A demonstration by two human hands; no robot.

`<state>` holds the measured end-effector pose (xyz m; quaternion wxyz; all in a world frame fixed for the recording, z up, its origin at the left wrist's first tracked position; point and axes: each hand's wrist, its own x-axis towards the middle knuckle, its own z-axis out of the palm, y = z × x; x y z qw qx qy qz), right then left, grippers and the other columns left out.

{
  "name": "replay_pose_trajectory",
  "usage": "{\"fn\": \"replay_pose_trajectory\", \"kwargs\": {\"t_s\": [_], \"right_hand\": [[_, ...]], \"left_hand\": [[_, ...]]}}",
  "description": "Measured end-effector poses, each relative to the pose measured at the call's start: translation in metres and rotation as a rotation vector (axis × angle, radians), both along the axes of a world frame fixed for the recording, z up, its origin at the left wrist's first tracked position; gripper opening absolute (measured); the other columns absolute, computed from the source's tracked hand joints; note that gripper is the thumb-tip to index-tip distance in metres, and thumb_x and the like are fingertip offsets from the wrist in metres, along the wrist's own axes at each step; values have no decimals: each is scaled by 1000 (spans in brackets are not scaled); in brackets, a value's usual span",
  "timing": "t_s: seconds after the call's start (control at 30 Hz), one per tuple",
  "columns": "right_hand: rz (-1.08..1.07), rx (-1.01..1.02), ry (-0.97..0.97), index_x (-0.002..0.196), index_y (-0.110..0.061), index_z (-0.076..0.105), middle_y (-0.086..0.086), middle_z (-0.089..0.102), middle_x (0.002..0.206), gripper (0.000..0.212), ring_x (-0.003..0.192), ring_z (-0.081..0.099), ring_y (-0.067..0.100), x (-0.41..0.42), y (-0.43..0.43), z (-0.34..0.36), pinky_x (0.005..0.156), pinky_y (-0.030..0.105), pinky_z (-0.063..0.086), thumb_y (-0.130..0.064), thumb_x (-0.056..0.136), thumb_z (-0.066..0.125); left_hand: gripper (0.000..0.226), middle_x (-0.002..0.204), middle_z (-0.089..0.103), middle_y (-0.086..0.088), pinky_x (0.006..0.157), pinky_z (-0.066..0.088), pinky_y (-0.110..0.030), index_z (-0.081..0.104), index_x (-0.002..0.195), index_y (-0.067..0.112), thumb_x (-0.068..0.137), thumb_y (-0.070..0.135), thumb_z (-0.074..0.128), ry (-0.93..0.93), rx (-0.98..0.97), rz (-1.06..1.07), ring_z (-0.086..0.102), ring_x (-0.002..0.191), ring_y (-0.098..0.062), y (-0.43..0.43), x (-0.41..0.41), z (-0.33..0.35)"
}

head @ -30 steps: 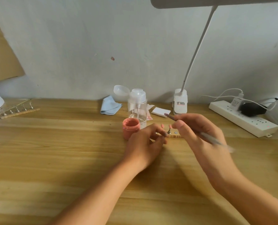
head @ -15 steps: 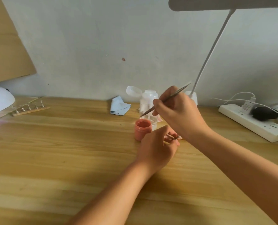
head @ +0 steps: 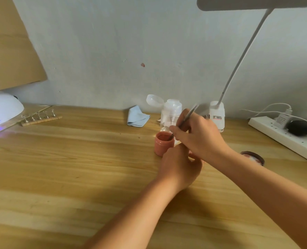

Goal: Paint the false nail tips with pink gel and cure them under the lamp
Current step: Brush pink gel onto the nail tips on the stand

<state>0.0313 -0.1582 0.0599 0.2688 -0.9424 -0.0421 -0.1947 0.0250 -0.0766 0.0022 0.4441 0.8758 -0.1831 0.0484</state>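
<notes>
Pink gel fills the jar [head: 164, 143] near mid-table. From the head view I see the right hand [head: 199, 139] pinching the brush [head: 189, 114], its tip dipped into the jar's mouth. The left hand [head: 180, 164] rests just in front of the jar with its fingers curled under. Whether they clamp a nail tip I cannot tell, since both hands hide that spot.

I judge this as a loading step: gel is going onto the brush, and painting comes after it. Far to the left a rack [head: 41, 117] of small stands sits just beside the curing lamp [head: 5, 108], which glows violet at its opening. The tips on the rack are too small for me to call painted or bare. So at least one tip remains to coat and cure, perhaps more.

Behind the jar stand a pump bottle [head: 171, 110] and a folded cloth [head: 138, 116]. The desk lamp [head: 217, 114] base is to their right. A dark lid [head: 253, 157] lies near the right forearm, and a power strip [head: 282, 135] is beyond it. The stretch of table [head: 68, 168] toward the curing lamp looks open. The bottle crowds the brush hand closely, so I would watch for a knock there.
</notes>
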Motion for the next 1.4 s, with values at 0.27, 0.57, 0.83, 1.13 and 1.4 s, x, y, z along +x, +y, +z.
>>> {"fn": "replay_pose_trajectory", "kwargs": {"t_s": [0.27,0.57,0.83,1.13,1.4], "right_hand": [[12,309,-191,88,-17,60,-6,72,68,16,75,68,12,-11,-10,6,79,40,52,-32,93,62],[53,979,-161,94,3,55,0,70,72,6,75,61,16,-77,-63,-30,72,25,49,-2,93,58],[66,1008,-33,84,7,54,9,69,70,11,68,57,15,-81,-66,-43,71,29,46,-1,92,55],[72,987,-25,81,-4,57,7,72,71,10,64,59,4,-78,-66,-48,60,14,47,-5,91,59],[76,1007,-38,81,-3,55,9,72,69,10,63,57,8,-79,-67,-47,60,16,48,-3,91,57]], "left_hand": [[21,82,68,15,73,48,-23,55,75,38,88,23,62,9,-95,-30,63,75,0,1,2,-2],[20,81,72,12,68,45,-26,64,80,28,86,13,75,53,-327,-97,59,65,0,2,5,-8],[19,88,76,7,71,44,-20,65,82,27,89,11,72,69,-342,-119,69,86,-6,4,5,-7],[18,87,76,4,72,49,-31,65,83,30,88,16,74,91,-337,-120,70,85,-19,5,4,-9],[10,89,76,2,65,44,-26,65,87,23,89,17,73,112,-344,-136,64,73,-9,6,3,-7]]}}
